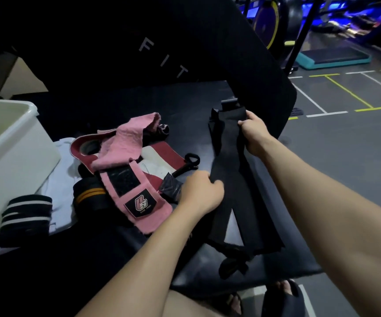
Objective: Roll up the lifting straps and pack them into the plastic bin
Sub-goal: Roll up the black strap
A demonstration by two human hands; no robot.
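Observation:
Black lifting straps (230,179) lie lengthwise on a black padded bench (185,115), side by side. My right hand (254,133) pinches their far end near the top. My left hand (202,193) grips their left edge at mid-length. A pink strap (125,161) with a black logo patch sprawls to the left over a maroon-and-white wrap (164,156). A rolled black wrap with orange stripes (89,196) and a rolled black wrap with white stripes (26,219) sit at the left. The white plastic bin (13,156) stands at the far left.
A white lid or sheet (63,170) lies under the bin and the rolls. A dark upright pad (162,42) with letters rises behind the bench. Gym floor with painted lines (335,92) and a teal step platform (333,57) are at the right. My sandalled feet (283,298) show below.

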